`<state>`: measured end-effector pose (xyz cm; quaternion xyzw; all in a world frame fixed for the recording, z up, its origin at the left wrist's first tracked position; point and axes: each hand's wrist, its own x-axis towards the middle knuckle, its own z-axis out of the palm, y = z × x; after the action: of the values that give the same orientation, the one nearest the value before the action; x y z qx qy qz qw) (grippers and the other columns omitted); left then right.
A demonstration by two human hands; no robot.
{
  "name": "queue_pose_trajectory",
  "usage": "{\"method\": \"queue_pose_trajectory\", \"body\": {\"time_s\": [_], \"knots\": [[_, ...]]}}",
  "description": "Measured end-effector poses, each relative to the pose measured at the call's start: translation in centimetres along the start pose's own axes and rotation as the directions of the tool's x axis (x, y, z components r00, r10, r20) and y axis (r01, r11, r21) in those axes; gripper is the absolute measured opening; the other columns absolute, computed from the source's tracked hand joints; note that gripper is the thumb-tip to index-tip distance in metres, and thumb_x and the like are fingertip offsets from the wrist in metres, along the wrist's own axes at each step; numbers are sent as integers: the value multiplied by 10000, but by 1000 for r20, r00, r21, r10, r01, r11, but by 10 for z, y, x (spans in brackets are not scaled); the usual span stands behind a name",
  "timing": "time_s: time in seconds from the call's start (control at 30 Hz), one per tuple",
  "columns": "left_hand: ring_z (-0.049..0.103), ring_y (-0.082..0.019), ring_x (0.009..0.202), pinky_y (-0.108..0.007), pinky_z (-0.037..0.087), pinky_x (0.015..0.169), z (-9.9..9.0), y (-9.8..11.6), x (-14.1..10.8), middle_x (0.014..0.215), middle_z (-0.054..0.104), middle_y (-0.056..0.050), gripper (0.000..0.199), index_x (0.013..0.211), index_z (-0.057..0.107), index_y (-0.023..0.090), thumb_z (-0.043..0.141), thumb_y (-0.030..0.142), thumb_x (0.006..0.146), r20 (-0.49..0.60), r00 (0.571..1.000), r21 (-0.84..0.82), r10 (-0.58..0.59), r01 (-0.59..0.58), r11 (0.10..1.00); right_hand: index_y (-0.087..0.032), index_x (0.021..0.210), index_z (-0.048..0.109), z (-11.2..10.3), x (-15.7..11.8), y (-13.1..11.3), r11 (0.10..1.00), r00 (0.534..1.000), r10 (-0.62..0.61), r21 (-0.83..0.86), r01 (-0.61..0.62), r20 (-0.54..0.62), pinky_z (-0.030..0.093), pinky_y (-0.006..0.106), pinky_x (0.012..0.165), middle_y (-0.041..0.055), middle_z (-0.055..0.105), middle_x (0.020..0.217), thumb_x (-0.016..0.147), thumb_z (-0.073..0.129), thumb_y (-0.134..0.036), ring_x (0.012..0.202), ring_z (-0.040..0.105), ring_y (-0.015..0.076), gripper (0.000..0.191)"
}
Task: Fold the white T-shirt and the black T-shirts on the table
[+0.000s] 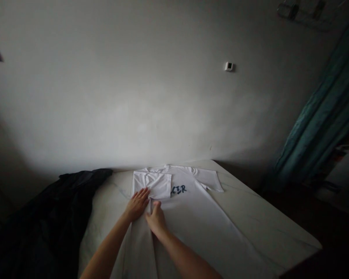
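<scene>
A white T-shirt [192, 217] with dark lettering lies spread on the marbled table, its collar toward the wall. Its left side is folded inward, and the left sleeve lies across the chest, covering part of the lettering. The right sleeve points outward. My left hand [138, 203] rests flat on the folded part just below that sleeve, fingers extended. Close beside it, my right hand [157, 219] touches the shirt near the folded edge, thumb raised apart from the curled fingers; whether fabric is between them is hidden.
Black cloth [52, 217] is heaped over the table's left side. The table [267, 221] stands against a grey wall, with its right edge running diagonally toward the front. A teal curtain [317, 112] hangs at the right, and a small white device [229, 66] is on the wall.
</scene>
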<state>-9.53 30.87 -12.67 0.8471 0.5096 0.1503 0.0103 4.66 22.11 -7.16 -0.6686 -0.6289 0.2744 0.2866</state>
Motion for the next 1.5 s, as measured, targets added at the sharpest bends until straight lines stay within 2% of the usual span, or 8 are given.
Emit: {"method": "queue_pose_trajectory", "body": {"time_s": [0.37, 0.57, 0.7, 0.93, 1.07, 1.13, 1.27, 1.5], "knots": [[336, -340, 1424, -529, 323, 1123, -1, 30, -11, 1548, 357, -183, 564, 1485, 354, 135, 329, 389, 981, 1, 991, 122, -133, 132, 984, -195, 1268, 516, -22, -107, 44, 973, 950, -154, 208, 99, 270, 462, 333, 986, 96, 655, 1233, 735, 596, -107, 1154, 615, 238, 546], [293, -297, 1449, -480, 281, 1159, 3, 53, -44, 1566, 344, -133, 571, 1505, 318, 176, 315, 413, 985, -4, 991, 137, -136, 135, 981, -254, 1259, 585, -51, -110, 41, 961, 888, -178, -120, 250, 424, 526, 383, 829, 66, 732, 981, 726, 702, -198, 954, 690, 298, 549], [229, -285, 1473, -490, 250, 1171, -5, 53, -56, 1589, 309, -80, 543, 1522, 272, 259, 319, 366, 991, -15, 995, 145, -100, 101, 984, -187, 1014, 676, -45, -95, 23, 842, 895, -364, -320, 434, 256, 517, 420, 856, 137, 690, 1026, 837, 578, -177, 997, 648, 300, 203], [278, -264, 1459, -428, 283, 1153, -30, 27, -47, 1586, 326, -29, 506, 1491, 326, 350, 382, 352, 988, 187, 981, 104, 41, -61, 993, -62, 1396, 449, -18, -69, 23, 599, 617, -698, -174, 781, 363, 287, 440, 1153, 209, 458, 1445, 829, 660, -297, 1370, 382, 310, 648], [277, -262, 1459, -442, 240, 1170, -35, 18, -45, 1590, 317, -27, 499, 1494, 310, 362, 343, 406, 998, 215, 972, 87, 95, -116, 989, -161, 1486, 363, -29, -94, 48, 438, 313, -784, 120, 891, 536, 125, 469, 1198, 148, 291, 1569, 854, 661, -335, 1472, 187, 277, 720], [263, -272, 1464, -452, 234, 1174, -31, 18, -46, 1596, 302, -46, 519, 1505, 291, 337, 340, 425, 996, 214, 970, 86, 110, -131, 988, -306, 1448, 431, -35, -110, 59, 422, 225, -792, 242, 874, 567, 112, 451, 1201, 29, 348, 1554, 872, 634, -302, 1467, 212, 233, 611], [247, -263, 1470, -437, 267, 1175, -14, 15, -41, 1588, 314, -74, 558, 1514, 280, 280, 379, 427, 986, 132, 984, 67, 121, -131, 989, -467, 1068, 690, -40, -115, 63, 578, 334, -742, 301, 759, 582, 442, 253, 996, -151, 692, 1176, 918, 563, -327, 1185, 600, 120, 241], [336, -237, 1433, -410, 362, 1139, 5, -12, -1, 1550, 381, -109, 615, 1522, 254, 200, 424, 222, 931, 47, 997, 109, 67, -72, 991, -169, 1169, 641, -37, 0, 18, 762, 758, -646, 8, 648, 94, 456, 348, 1000, 109, 662, 1232, 946, 473, -231, 1143, 615, 223, 286]]}}
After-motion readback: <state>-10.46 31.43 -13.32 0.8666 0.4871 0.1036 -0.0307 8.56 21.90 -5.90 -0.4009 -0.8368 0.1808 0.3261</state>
